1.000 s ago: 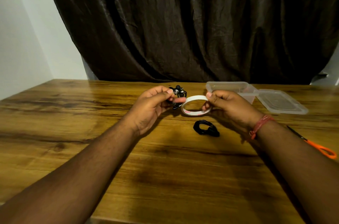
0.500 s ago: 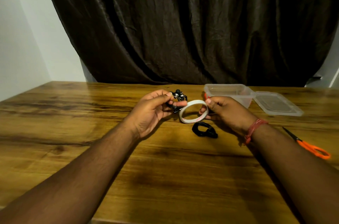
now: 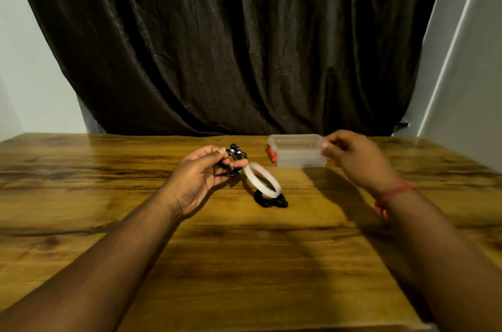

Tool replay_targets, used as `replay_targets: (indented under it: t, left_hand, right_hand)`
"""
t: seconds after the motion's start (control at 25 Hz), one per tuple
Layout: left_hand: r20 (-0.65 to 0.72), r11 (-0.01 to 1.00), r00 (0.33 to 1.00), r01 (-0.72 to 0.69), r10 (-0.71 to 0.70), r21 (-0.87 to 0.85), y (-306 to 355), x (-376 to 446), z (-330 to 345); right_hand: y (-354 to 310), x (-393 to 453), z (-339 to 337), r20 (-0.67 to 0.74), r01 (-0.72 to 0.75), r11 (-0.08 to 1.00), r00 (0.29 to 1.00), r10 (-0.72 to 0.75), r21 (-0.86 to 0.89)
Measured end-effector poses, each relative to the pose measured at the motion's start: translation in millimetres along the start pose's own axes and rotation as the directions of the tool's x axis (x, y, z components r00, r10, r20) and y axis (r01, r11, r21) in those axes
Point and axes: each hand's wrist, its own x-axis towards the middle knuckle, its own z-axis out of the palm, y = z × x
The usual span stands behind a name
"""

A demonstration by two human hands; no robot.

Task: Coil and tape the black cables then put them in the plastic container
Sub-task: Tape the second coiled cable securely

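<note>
From the head view, the left hand grips a coiled black cable above the wooden counter, left of the plastic container. A blurred tape roll hangs beside that cable, over a second coiled cable lying on the counter. The right hand, blurred at the container's right end, has fingers pinched together, though on what I cannot tell.

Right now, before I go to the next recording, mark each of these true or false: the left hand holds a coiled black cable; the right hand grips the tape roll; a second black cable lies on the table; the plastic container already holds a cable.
1. The left hand holds a coiled black cable: true.
2. The right hand grips the tape roll: false; the roll hangs by the left hand, and the right hand is apart from it, near the container.
3. A second black cable lies on the table: true.
4. The plastic container holds a cable: false; no cable shows in it.
</note>
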Motion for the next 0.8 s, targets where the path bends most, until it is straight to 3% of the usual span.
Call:
replay_targets:
  t: [0.12, 0.2, 0.28, 0.4, 0.48, 0.56, 0.6, 0.68, 0.8]
  left_hand:
    - [-0.02, 0.999, 1.0, 0.002, -0.001, 0.053, -1, -1, 1]
    - [-0.024, 0.996, 1.0, 0.008, -0.006, 0.086, -2, -2, 3]
    - [-0.03, 0.993, 1.0, 0.011, -0.008, 0.119, -1, -3, 4]
    - [-0.03, 0.99, 1.0, 0.005, -0.001, 0.141, -1, -5, 5]
    - [-0.027, 0.988, 1.0, 0.005, -0.001, 0.151, -1, -7, 5]
    - [-0.022, 0.985, 1.0, 0.005, -0.001, 0.171, -1, -7, 5]
    - [-0.021, 0.984, 1.0, 0.005, -0.002, 0.178, -1, -7, 5]
    - [-0.013, 0.981, 1.0, 0.007, -0.004, 0.193, -1, -6, 5]
    - [-0.011, 0.979, 1.0, 0.001, 0.002, 0.203, -1, -7, 7]
  right_hand:
    - [22, -39, -47, 0.108, -0.079, 0.864, 0.983, 0.152, -0.497]
    - [27, -63, -61, 0.143, -0.131, 0.737, 0.944, 0.296, -0.663]
    - [28, -81, -63, 0.168, -0.15, 0.692, 0.914, 0.37, -0.706]
    - [20, -92, -59, 0.152, -0.153, 0.7, 0.923, 0.353, -0.698]
    - [17, -85, -58, 0.133, -0.233, 0.679, 0.888, 0.441, -0.697]
    - [10, -80, -59, 0.172, -0.222, 0.541, 0.794, 0.583, -0.811]
    - [11, -78, -59, 0.177, -0.187, 0.499, 0.784, 0.595, -0.846]
    - [18, -77, -60, 0.175, -0.141, 0.489, 0.82, 0.545, -0.861]
    - [15, -75, -59, 0.218, -0.133, 0.544, 0.818, 0.532, -0.828]
